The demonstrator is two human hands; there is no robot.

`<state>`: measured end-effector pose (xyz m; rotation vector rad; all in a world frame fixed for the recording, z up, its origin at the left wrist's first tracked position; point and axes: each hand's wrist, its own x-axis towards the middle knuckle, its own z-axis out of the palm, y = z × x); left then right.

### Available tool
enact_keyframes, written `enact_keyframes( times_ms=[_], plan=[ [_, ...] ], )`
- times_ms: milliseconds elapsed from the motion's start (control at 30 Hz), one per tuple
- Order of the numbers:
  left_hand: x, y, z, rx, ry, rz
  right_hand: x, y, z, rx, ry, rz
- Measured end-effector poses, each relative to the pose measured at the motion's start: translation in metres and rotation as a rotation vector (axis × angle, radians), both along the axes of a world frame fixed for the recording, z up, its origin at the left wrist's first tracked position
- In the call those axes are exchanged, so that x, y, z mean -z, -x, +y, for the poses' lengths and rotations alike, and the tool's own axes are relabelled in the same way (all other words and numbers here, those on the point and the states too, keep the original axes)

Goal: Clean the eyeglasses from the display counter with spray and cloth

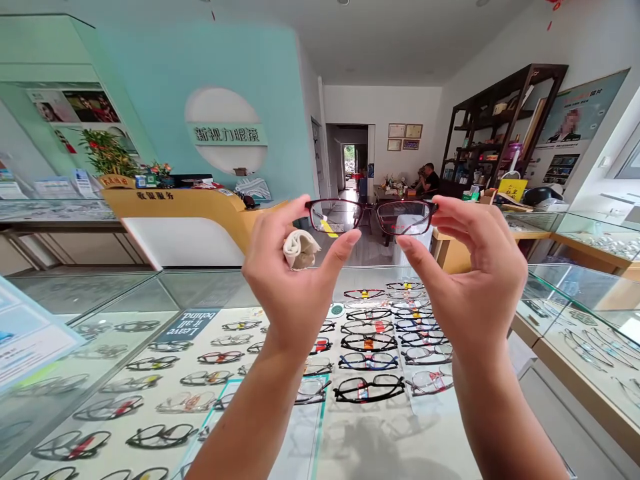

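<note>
I hold a pair of dark-framed glasses (pixel 371 216) up at eye level with both hands, lenses facing away. My left hand (pixel 293 273) pinches the left lens rim between thumb and forefinger and also keeps a small cream cleaning cloth (pixel 301 248) bunched in its palm. On the other side, my right hand (pixel 467 270) pinches the right lens rim the same way. A small yellow tag shows on the left lens.
Below is a glass display counter (pixel 210 287) with several rows of spectacle frames (pixel 369 389). More glass cases (pixel 575 293) run along the right. A yellow reception desk (pixel 175 203) stands behind. A person sits at a far table (pixel 429 179) beside dark shelving (pixel 500 127).
</note>
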<state>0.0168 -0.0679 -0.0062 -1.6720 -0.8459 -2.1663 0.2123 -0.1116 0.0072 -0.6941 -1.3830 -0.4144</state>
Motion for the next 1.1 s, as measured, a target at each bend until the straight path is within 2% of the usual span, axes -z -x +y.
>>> enact_keyframes(
  times_ms=[167,500,733,1100],
  plan=[
    [-0.0056,0.0007,-0.0004,0.009,0.011,0.012,0.0016,-0.0025,0.0009,0.008,0.071,0.004],
    [-0.0057,-0.0005,-0.0018,-0.065,0.016,0.032,0.0036,-0.0053,0.0006,0.002,0.086,0.01],
    [-0.0034,0.0074,0.0025,0.007,0.015,0.048,0.0028,-0.0043,0.0003,0.008,0.067,-0.031],
    [-0.0052,0.0023,-0.0012,-0.001,0.105,0.001,0.0023,-0.0052,-0.0013,0.029,0.094,-0.046]
  ],
)
